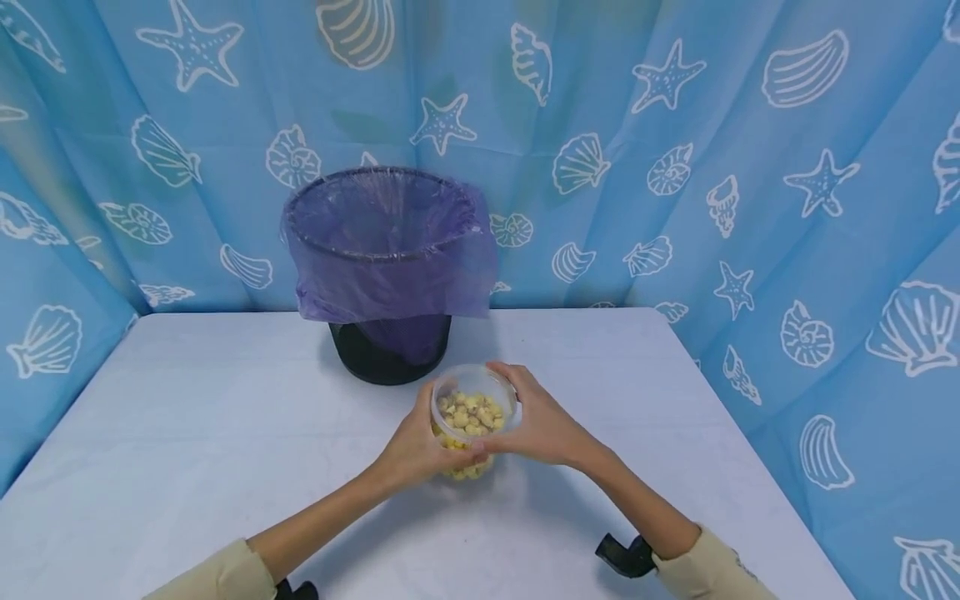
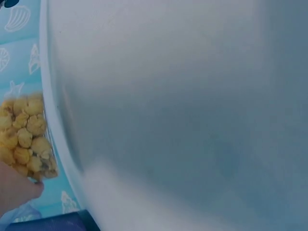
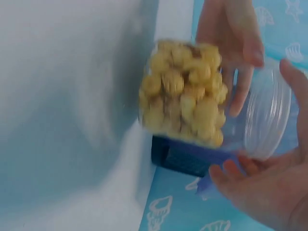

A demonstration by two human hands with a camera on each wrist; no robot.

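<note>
Between both hands is a clear plastic jar, partly filled with yellow popcorn. My left hand grips its left side, thumb toward me. My right hand spreads its fingers and thumb round the upper right side and rim. In the right wrist view, the ribbed jar rim lies between the right hand's thumb and fingers, with the left hand on the opposite side. The jar is raised off the table. The left wrist view catches only popcorn and part of a hand at its edge.
A black bin lined with a purple plastic bag stands at the back of the white-covered table, just beyond the jar. A blue curtain with white shell and starfish prints hangs behind and along both sides.
</note>
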